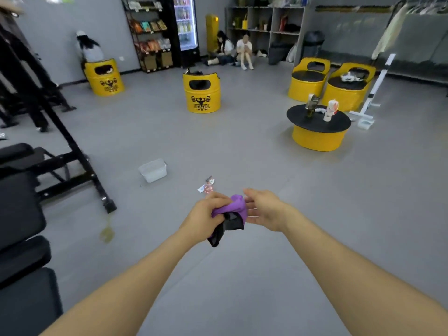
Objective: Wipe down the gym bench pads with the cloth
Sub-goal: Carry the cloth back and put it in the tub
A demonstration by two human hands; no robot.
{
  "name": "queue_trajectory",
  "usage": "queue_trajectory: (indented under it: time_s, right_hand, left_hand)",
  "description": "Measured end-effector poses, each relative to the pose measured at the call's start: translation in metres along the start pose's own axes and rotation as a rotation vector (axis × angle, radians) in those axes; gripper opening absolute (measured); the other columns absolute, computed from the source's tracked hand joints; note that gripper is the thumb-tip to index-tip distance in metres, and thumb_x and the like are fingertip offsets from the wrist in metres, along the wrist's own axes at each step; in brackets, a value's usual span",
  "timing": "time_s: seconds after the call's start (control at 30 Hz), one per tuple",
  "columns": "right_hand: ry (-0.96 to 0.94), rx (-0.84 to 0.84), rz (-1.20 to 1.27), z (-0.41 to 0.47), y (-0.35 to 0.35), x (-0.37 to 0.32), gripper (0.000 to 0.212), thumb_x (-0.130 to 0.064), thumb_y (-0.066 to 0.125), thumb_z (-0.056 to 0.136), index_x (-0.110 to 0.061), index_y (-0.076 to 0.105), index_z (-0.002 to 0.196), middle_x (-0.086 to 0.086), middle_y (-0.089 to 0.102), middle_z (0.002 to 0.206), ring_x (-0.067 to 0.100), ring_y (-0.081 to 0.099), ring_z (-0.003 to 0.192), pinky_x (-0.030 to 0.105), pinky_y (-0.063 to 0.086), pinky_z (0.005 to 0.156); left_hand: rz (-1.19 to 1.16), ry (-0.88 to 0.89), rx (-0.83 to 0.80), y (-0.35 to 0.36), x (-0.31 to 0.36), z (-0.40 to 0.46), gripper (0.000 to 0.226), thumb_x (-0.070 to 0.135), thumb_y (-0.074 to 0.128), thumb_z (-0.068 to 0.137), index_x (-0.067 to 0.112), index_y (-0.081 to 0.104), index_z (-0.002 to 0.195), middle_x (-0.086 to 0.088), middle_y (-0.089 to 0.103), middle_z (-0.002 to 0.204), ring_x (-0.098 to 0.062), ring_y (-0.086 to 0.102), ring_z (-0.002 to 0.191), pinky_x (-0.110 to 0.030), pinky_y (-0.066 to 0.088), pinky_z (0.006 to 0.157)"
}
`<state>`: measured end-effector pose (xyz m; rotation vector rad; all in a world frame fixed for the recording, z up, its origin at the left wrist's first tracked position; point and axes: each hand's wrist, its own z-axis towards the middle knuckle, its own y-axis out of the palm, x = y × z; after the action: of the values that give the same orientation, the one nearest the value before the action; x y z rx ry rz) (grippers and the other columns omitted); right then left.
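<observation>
Status: we judge no wiping is under way. Our bunched purple cloth with a black-edged section (230,215) is held in mid-air at centre frame, over bare grey floor (266,275), touching no pad. The black padded gym bench sections (21,214) sit along the left edge of the frame, well apart from the cloth. We can't tell from here whether any pad has already been wiped: no streaks or wet sheen readable on them.

Hands:
- Left hand (206,214): fingers curled round the cloth's left side, clamped on it.
- Right hand (263,209): fingers mostly straight and spread, palm against the cloth's right side, not visibly closed round it. Slightly blurred, so contact is our best reading.
- The two hands are close together with the cloth between them. Looks to us like regrouping or folding the cloth, not wiping.

Cloth: crumpled into a wad, purple on top, dark flap hanging below the left hand. Soft and limp. Damp or dry, we can't tell.

Left to do, in our judgement: turn toward the left of the frame, bring the cloth onto the pads and wipe them; three black sections show at that edge.

Also on the floor: a pale plastic tub (153,170) upper left of the hands and a small piece of litter (208,186) just above them.
</observation>
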<state>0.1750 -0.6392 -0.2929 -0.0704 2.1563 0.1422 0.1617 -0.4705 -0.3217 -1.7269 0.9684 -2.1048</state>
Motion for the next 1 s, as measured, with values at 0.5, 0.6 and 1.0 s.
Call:
queue_trajectory:
  time_s: [0.5,0.6,1.0]
  right_hand:
    - [-0.028,-0.12,-0.481,0.321,0.139,-0.144,0.02,-0.005,0.055,0.088,-0.01,0.056,0.069,0.007,0.056,0.07,0.017,0.053,0.062,0.025,0.045,0.056]
    - [-0.09,-0.054,-0.531,0.383,0.156,-0.184,0.023,-0.002,0.052,0.088,-0.011,0.054,0.067,0.007,0.06,0.073,0.017,0.055,0.064,0.023,0.045,0.057]
    - [-0.106,-0.071,-0.684,0.659,0.253,-0.269,0.023,-0.003,0.048,0.089,-0.014,0.042,0.07,0.006,0.048,0.074,0.017,0.045,0.063,0.025,0.034,0.049]
  left_hand:
    - [-0.07,-0.448,0.104,-0.151,-0.209,0.197,0.058,0.011,0.079,0.071,0.021,0.047,0.118,0.001,0.047,0.123,-0.014,0.055,0.101,-0.022,0.043,0.079]
    - [-0.031,-0.499,0.119,-0.189,-0.246,0.244,0.05,0.019,0.071,0.08,0.017,0.047,0.125,-0.002,0.047,0.127,-0.012,0.053,0.103,-0.023,0.043,0.083]
    - [-0.028,-0.699,0.252,-0.302,-0.422,0.395,0.035,0.021,0.06,0.089,0.017,0.05,0.123,0.0,0.047,0.126,-0.011,0.053,0.099,-0.022,0.042,0.079]
